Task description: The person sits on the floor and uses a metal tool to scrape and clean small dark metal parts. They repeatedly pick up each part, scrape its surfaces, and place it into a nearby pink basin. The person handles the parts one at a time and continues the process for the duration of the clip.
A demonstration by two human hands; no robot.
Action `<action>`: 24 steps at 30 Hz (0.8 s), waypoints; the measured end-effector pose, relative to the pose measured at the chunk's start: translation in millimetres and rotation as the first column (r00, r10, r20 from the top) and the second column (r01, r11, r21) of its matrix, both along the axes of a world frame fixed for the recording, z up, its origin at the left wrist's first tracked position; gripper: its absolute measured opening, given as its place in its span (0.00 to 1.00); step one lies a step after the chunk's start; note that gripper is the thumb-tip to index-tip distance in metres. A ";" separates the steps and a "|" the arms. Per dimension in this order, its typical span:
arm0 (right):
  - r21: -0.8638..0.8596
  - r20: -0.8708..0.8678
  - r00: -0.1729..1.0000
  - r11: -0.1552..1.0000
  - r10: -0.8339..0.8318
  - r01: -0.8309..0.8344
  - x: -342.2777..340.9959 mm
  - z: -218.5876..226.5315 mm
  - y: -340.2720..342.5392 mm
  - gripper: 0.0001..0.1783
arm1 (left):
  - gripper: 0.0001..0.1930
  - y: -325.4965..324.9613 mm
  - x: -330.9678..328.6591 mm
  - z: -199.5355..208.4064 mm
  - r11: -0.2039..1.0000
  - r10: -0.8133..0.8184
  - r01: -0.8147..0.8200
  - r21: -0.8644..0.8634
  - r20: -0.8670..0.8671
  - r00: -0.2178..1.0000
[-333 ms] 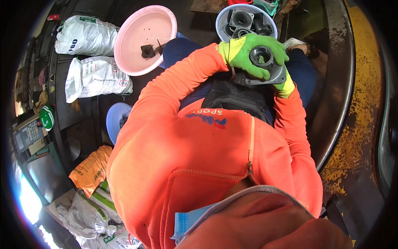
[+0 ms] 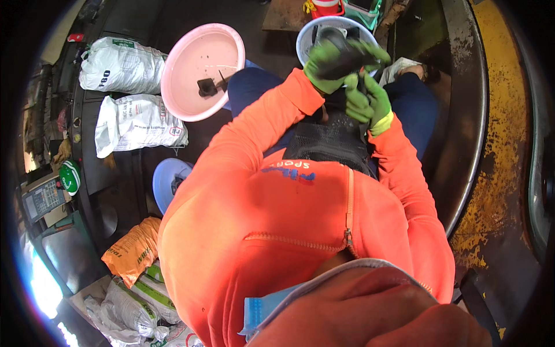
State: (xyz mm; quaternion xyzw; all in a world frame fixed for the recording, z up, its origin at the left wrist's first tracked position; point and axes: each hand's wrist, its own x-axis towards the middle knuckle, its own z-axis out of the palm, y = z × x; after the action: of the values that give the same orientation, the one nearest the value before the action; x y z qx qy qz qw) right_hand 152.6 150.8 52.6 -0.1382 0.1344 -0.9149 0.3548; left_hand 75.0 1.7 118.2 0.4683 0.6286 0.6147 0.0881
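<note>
My left hand (image 2: 322, 68), in a green glove with a yellow cuff, grips a black moulded part (image 2: 346, 59) above my lap; motion smears both. Close below it, my gloved right hand (image 2: 370, 103) is closed, thumb and fingers pinched near the part's lower edge. A small reddish spot shows at its fingertips, but what it holds is too small to name. Just behind the part stands a light blue basin (image 2: 302, 43) with more dark parts in it, partly covered by my left hand.
To the left, a pink basin (image 2: 173, 81) holds a dark part (image 2: 207, 87). White sacks (image 2: 124, 63) lie beyond it, with a blue basin (image 2: 163, 179) and an orange bag (image 2: 134, 246) nearer. A curved metal edge (image 2: 477, 139) runs along my right.
The black part has been tipped, so its round opening no longer faces up. My right hand has come out from beneath it to its near side.
</note>
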 end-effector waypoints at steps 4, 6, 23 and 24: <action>0.535 0.236 0.697 0.689 -0.677 0.489 -10.2 10.0 16.1 0.22 | 0.18 -9.9 -19.4 -5.4 0.839 0.542 -0.525 0.140 -0.133 0.830; 0.640 0.231 0.623 0.599 -0.748 0.481 -11.7 15.3 16.0 0.22 | 0.17 -14.1 -23.3 -6.5 0.806 0.592 -0.579 0.124 -0.180 0.785; 0.579 0.020 0.755 0.624 -0.655 0.526 0.2 45.8 5.5 0.17 | 0.28 -11.3 5.9 -25.7 0.828 -0.356 -0.231 0.510 0.798 0.486; 0.564 0.016 0.781 0.651 -0.624 0.508 1.4 45.6 2.2 0.18 | 0.31 -9.6 12.6 -25.8 0.857 -0.319 -0.311 0.411 0.897 0.307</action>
State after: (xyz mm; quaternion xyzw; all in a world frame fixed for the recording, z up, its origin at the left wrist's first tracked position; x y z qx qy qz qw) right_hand 154.1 153.0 98.2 0.1112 0.3801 -0.9142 0.0855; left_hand 87.6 -7.9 92.4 0.0206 0.2618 0.9125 0.3138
